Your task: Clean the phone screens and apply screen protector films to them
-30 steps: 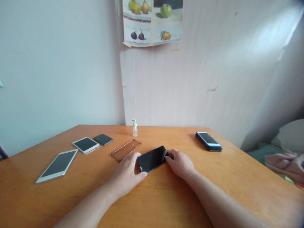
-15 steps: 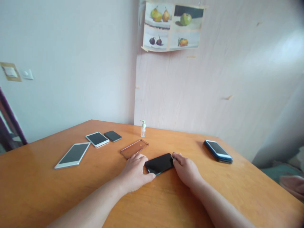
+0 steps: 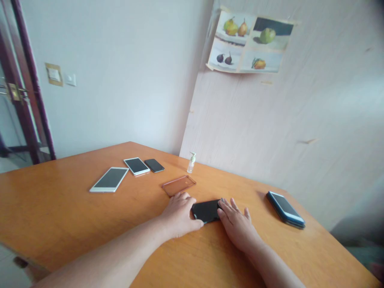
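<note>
Fingers of the left hand (image 3: 181, 214) part around the left end of a black, glossy-screened slab phone (image 3: 205, 211), thumb at its near edge, fingertips at the far corner, holding it by the edges. Fingers of the right hand (image 3: 238, 226) are spread, tips over the phone's right end; can't tell if they pinch anything. Phone lies screen up, between the hands, on an orange-brown wooden table (image 3: 150, 256) with a smooth, lightly shiny top.

Clear reddish-rimmed phone case (image 3: 179, 186) lies flat just beyond the left fingers; contact unclear. Small clear bottle with pale green pump (image 3: 191, 165) stands upright near the far edge. Left side: large white device with grey screen (image 3: 111, 179), smaller white device with dark screen (image 3: 137, 165), dark flat device (image 3: 154, 165), all flat. Right side: white-faced phone (image 3: 287, 207) on top of a dark blue stack (image 3: 279, 209), near the table's right edge.

Room: pale blue-grey wall (image 3: 120, 72), light wood-grain panel (image 3: 240, 128) with a taped four-picture fruit sheet (image 3: 247, 44). White switch (image 3: 54, 74) on tan backing, white wall fitting (image 3: 70, 79) beside it. Dark purple-brown door frame (image 3: 33, 80) at far left. Lower right corner dark, blurred.
</note>
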### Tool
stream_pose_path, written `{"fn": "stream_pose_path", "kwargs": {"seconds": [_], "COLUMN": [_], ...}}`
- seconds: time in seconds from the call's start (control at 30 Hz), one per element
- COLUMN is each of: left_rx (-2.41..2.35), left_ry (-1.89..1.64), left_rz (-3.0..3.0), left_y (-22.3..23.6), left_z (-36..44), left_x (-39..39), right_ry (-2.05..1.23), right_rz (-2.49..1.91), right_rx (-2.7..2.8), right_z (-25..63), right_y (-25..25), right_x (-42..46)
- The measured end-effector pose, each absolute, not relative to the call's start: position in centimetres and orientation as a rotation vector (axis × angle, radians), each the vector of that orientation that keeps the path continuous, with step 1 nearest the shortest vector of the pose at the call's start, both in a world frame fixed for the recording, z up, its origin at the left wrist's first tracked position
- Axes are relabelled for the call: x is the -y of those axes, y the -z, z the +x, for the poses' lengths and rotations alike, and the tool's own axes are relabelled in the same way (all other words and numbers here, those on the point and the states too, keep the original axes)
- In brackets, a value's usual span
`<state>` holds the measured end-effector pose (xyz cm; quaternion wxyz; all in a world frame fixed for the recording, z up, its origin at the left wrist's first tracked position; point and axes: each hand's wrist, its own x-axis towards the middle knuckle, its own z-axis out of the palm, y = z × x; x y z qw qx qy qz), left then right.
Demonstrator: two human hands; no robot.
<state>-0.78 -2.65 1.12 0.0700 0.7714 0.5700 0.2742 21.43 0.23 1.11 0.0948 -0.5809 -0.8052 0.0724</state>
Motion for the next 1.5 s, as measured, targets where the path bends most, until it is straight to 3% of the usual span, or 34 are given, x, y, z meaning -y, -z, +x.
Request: {"fn": "stream_pose_path", "kwargs": {"seconds": [0.23,0.47,0.67,0.93,1.17,1.33,1.5], "left_rx": [-1.722,-1.7,-1.632,-1.63,-1.636,-1.625,-1.62], "left_ry": [-0.899,-0.857,-0.893,-0.908,-0.868,-0.814,-0.779], "left_rz": [2.227,2.217,2.264,2.185,2.227,2.224,2.277], "left_y": [-1.0,-0.8,-0.9,-1.1,-1.0,-0.8,-0.5], "left_z": [-0.6,-0.6,-0.5,-0.2,-0.3,-0.3,-0.4], "left_x": [2.7,2.6,2.9,3.0,3.0,2.6,2.5], "right_ry": [-0.454,-0.259,-0.468,-0.111,-0.146,0.091,0.019], "right_rz": [-1.279,-1.661,-1.221,-1.68,-1.316,-1.516,-1.497], "right_rx": [2.623,2.407,2.657,2.454,2.68,2.512,2.586], "right_z": [18.5,19.7,17.5,19.7,19.2,24.2,25.8], "right_y": [-2.3,-1.4,-2.5,-1.0,1.1,3.5,4.4], "right_x": [2.9,0.7,3.3,0.6,1.1,-2.9,-4.1]}}
